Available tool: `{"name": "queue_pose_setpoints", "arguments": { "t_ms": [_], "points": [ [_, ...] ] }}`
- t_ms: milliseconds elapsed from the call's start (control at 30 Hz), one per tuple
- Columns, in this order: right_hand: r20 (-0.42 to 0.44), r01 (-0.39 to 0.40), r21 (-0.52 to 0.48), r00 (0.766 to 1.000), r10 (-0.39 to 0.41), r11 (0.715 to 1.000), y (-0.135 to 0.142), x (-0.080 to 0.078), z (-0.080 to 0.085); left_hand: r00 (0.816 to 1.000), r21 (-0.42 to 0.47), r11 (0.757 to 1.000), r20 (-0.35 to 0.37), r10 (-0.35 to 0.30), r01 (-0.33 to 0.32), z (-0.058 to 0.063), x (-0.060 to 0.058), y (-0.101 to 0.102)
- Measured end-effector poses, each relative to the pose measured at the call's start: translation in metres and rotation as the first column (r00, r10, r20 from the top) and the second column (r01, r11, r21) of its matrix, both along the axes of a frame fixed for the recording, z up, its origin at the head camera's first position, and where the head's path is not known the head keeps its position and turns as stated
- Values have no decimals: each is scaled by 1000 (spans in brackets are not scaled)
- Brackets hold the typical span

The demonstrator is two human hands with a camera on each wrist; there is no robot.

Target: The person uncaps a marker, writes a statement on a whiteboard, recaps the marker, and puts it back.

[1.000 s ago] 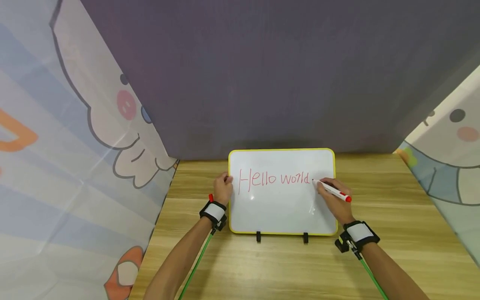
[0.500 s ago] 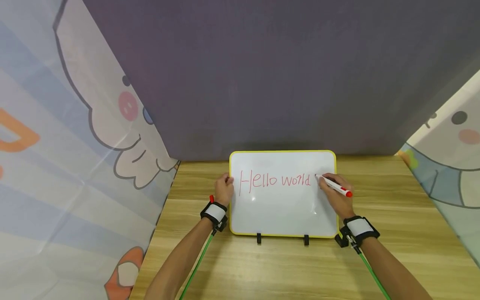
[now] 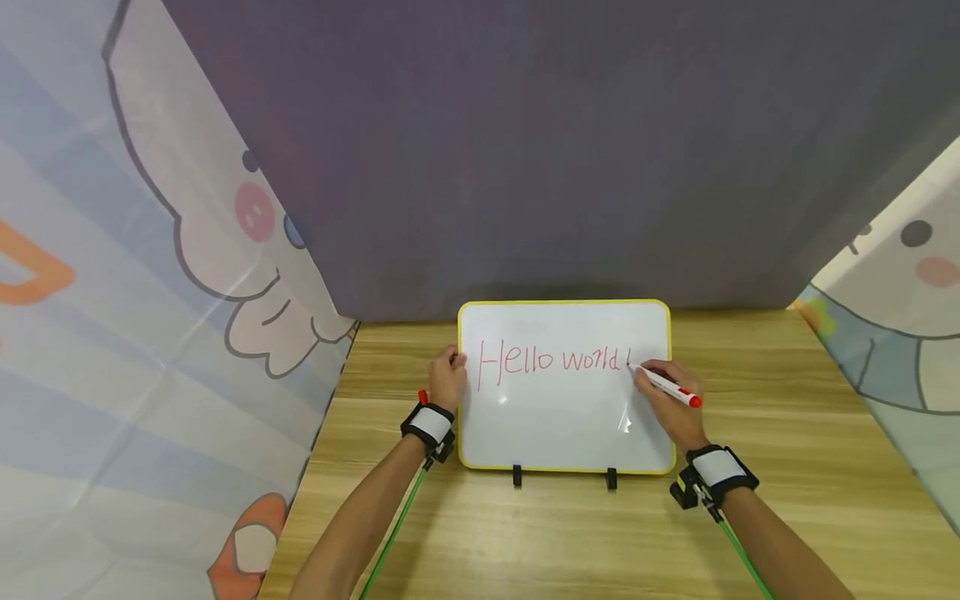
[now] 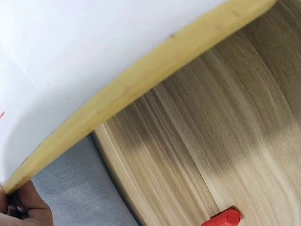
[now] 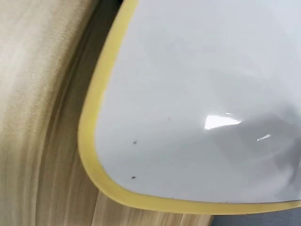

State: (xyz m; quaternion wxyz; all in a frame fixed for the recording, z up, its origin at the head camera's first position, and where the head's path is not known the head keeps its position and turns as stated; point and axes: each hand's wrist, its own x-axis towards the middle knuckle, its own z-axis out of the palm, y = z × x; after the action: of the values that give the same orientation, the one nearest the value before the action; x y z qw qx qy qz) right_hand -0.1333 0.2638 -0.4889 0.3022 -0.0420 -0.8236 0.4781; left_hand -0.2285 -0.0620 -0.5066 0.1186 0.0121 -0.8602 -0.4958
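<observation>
A whiteboard (image 3: pixel 555 425) with a yellow frame stands on the wooden table, bearing the red words "Hello world" and a short upright stroke after them. My left hand (image 3: pixel 447 379) grips the board's left edge; in the left wrist view its fingers (image 4: pixel 35 207) pinch the yellow frame (image 4: pixel 127 87). Between the fingers and thumb of my right hand (image 3: pixel 677 408) is a white marker (image 3: pixel 663 382) with a red end, its tip at the foot of the stroke. The right wrist view shows a rounded corner of the whiteboard (image 5: pixel 188 155), but not the hand.
A red marker cap (image 4: pixel 223 218) lies on the wooden table (image 3: pixel 525 542) left of the board. Black feet (image 3: pixel 517 476) support the board's lower edge. A dark grey panel (image 3: pixel 525 167) rises behind, and cartoon-printed sheets (image 3: pixel 150 375) flank both sides.
The marker tip has risen beside the last letter, then come down, leaving a short red vertical stroke after "world". My left hand has stayed on the board's edge.
</observation>
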Motion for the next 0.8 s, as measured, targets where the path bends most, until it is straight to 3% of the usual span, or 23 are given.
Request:
{"name": "queue_pose_setpoints", "arguments": {
  "t_ms": [267,500,800],
  "points": [
    [35,-29,-72,999,32,997,0,7,1,1000,-14,1000,20,21,-21,0,-2,-2],
    [94,-6,-63,995,12,998,0,10,-1,1000,-23,1000,0,12,-12,1,0,0],
    [134,4,-68,991,5,998,1,8,-1,999,-22,1000,39,-16,17,3,-1,-1]
  ]
}}
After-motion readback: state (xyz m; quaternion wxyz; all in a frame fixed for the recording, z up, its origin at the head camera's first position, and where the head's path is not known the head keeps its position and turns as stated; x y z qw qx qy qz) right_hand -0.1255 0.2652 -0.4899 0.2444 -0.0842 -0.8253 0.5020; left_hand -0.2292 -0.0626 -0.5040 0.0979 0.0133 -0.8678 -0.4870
